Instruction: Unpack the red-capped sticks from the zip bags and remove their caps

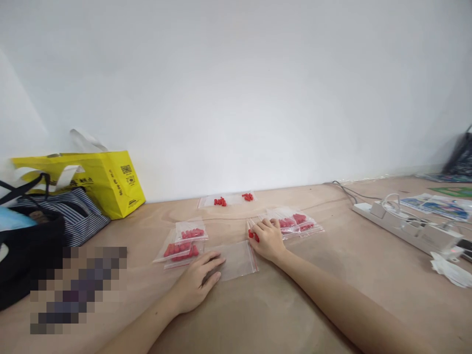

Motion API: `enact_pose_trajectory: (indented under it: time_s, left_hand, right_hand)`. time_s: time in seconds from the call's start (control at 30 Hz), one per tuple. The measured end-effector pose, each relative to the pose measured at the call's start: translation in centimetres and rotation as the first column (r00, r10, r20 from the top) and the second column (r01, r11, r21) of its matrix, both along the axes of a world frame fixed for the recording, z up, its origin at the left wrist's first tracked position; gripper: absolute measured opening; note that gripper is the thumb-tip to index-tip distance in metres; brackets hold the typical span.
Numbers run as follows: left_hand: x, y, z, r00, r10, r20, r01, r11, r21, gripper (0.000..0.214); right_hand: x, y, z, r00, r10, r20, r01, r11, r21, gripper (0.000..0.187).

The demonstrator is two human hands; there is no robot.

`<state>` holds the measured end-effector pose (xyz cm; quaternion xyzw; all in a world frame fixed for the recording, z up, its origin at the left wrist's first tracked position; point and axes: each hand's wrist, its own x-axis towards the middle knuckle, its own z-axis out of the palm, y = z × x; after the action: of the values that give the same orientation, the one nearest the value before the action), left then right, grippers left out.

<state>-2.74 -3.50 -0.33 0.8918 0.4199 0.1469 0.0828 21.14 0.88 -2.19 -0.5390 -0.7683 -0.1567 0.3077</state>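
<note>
Head view: see filled bags [191, 233] left and right, far pieces [220, 201] apparently loose, left hand [196, 281] lax at empty bag [238, 263], grip of right hand [269, 240] on red pieces [251, 234] unclear.

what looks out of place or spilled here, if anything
The crumpled white wad beside the power strip looks like stray litter, tissue or wrapping, though I can't tell which. The bags of red pieces overlap in loose piles, but nothing looks clearly spilled or damaged. A pixelated patch at left can't be judged.
</note>
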Motion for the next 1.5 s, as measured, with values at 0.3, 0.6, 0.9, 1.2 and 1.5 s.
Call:
enact_pose_trajectory:
  time_s: [0.3, 0.6, 0.9, 1.2, 1.5]
  left_hand:
    - [0.1, -0.2, 0.1, 1.0, 0.002, 0.008, -0.002, 1.0, -0.013, 0.034]
    - [-0.1, 0.0, -0.2, 1.0, -0.014, 0.022, 0.014, 1.0, -0.003, 0.033]
    - [0.0, -0.1, 0.2, 0.997, -0.049, 0.055, 0.049, 0.999, -0.002, 0.032]
    - [0.1, -0.1, 0.4, 0.99, -0.066, 0.127, 0.057, 0.996, 0.073, 0.029]
    - [-1.0, 1.5, 0.3, 0.958, 0.231, 0.172, -0.282, 0.874, 0.396, 0.025]
  right_hand:
    - [0.1, -0.6, 0.3, 0.995, -0.094, -0.029, 0.089, 0.984, -0.154, 0.021]
    - [1.0, -2.2, 0.7, 0.979, 0.067, -0.192, -0.091, 0.989, -0.121, 0.015]
    - [1.9, -3.3, -0.4, 0.894, 0.439, -0.091, -0.448, 0.883, -0.142, 0.037]
    - [1.4, -4.3, -0.2, 0.771, 0.547, -0.326, -0.605, 0.789, -0.107, 0.026]
    - [7.5, -0.9, -0.3, 0.836, 0.133, -0.532, -0.056, 0.986, 0.159, 0.023]
